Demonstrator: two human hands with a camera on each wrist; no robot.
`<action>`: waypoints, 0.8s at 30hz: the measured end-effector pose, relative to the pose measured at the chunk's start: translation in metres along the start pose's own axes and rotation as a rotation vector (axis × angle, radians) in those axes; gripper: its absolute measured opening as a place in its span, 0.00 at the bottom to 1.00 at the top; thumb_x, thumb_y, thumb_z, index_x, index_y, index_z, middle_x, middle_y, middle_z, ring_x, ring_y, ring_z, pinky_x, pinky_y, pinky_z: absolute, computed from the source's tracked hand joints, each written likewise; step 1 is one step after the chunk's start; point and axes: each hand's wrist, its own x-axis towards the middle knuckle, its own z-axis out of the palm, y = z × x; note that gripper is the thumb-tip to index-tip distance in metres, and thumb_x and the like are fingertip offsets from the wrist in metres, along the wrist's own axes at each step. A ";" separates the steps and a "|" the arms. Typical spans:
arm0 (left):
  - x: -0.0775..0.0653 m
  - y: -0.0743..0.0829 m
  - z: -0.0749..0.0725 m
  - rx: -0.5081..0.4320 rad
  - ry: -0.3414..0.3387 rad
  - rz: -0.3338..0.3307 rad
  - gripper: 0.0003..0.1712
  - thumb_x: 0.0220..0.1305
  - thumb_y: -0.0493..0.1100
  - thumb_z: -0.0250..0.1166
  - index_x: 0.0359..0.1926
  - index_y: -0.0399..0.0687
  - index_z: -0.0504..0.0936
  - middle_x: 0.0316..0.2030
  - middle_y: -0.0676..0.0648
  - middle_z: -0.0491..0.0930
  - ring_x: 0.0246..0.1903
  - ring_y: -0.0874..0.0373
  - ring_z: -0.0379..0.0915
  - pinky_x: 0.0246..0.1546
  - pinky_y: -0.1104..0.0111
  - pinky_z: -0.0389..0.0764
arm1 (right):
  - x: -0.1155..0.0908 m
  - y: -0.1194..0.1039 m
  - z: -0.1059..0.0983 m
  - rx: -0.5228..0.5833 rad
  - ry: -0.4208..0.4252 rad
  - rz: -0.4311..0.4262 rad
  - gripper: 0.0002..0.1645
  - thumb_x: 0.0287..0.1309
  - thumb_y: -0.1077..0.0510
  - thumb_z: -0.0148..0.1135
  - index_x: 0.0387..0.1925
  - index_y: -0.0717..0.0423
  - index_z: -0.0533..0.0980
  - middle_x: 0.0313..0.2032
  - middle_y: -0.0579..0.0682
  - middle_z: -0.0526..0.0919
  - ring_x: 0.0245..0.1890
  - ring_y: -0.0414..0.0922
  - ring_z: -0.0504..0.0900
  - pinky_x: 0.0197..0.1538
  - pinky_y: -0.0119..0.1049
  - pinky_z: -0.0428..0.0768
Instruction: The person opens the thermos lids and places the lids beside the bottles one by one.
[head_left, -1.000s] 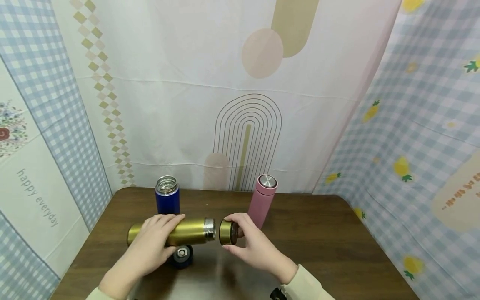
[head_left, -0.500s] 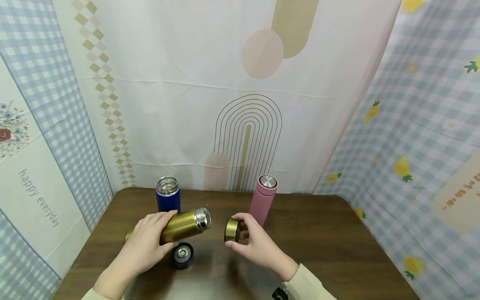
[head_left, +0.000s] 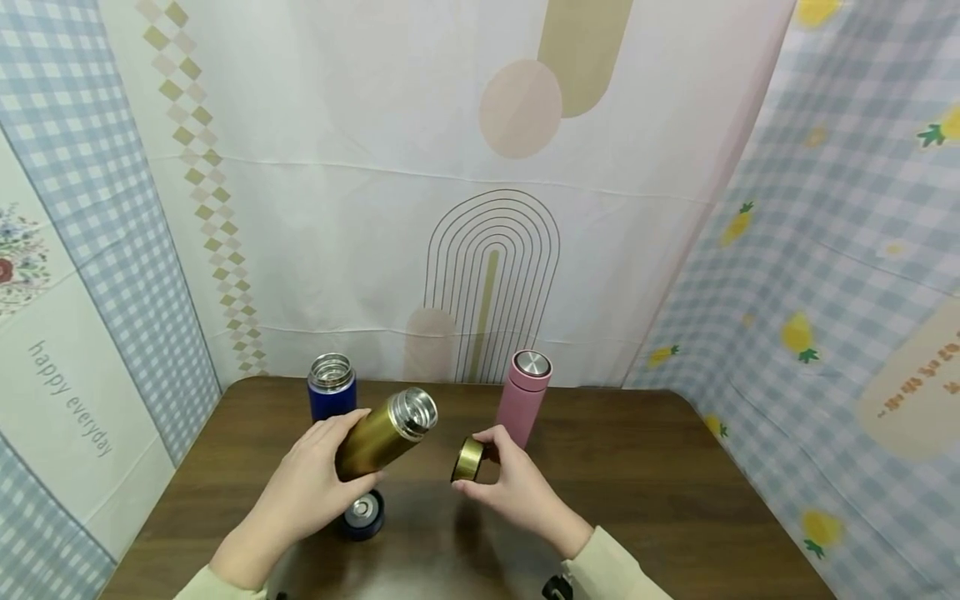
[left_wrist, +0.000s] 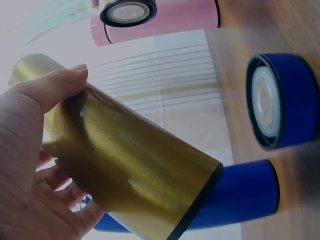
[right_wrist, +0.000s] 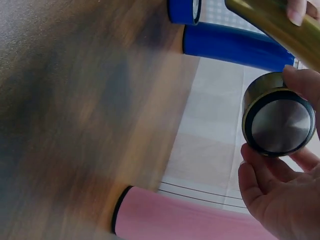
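I have the left hand (head_left: 311, 482) gripping the gold flask (head_left: 377, 440) tilted toward two o'clock, presumably for steadiness, the right hand (head_left: 519, 487) pinching its cap (head_left: 469, 461).

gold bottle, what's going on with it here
A person is handling an open gold bottle with both hands at work: the left hand grips its body, tilted with the mouth upward, while the right hand holds the gold lid apart from it. On the table, a blue bottle stands open, its blue lid lying nearby with the inside up. A pink bottle stands closed behind the right hand.
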 end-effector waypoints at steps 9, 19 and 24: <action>0.019 0.008 0.017 -0.121 -0.018 -0.095 0.47 0.45 0.64 0.75 0.64 0.53 0.69 0.54 0.52 0.74 0.49 0.56 0.70 0.47 0.56 0.73 | 0.002 0.015 0.012 0.015 0.000 0.014 0.35 0.47 0.56 0.75 0.52 0.55 0.65 0.46 0.47 0.74 0.45 0.43 0.75 0.49 0.46 0.77; 0.038 0.007 0.046 -0.205 0.027 -0.171 0.47 0.47 0.59 0.76 0.65 0.47 0.68 0.56 0.48 0.68 0.54 0.52 0.65 0.53 0.53 0.69 | 0.004 0.025 0.024 -0.089 -0.047 0.071 0.39 0.48 0.49 0.74 0.61 0.55 0.68 0.46 0.47 0.70 0.40 0.41 0.72 0.42 0.34 0.76; 0.052 0.002 0.057 -0.223 0.041 -0.248 0.49 0.47 0.59 0.76 0.65 0.44 0.68 0.54 0.45 0.69 0.52 0.51 0.68 0.53 0.53 0.71 | 0.010 0.029 0.031 -0.057 -0.062 0.083 0.38 0.49 0.46 0.74 0.59 0.54 0.69 0.48 0.46 0.74 0.45 0.40 0.74 0.47 0.36 0.75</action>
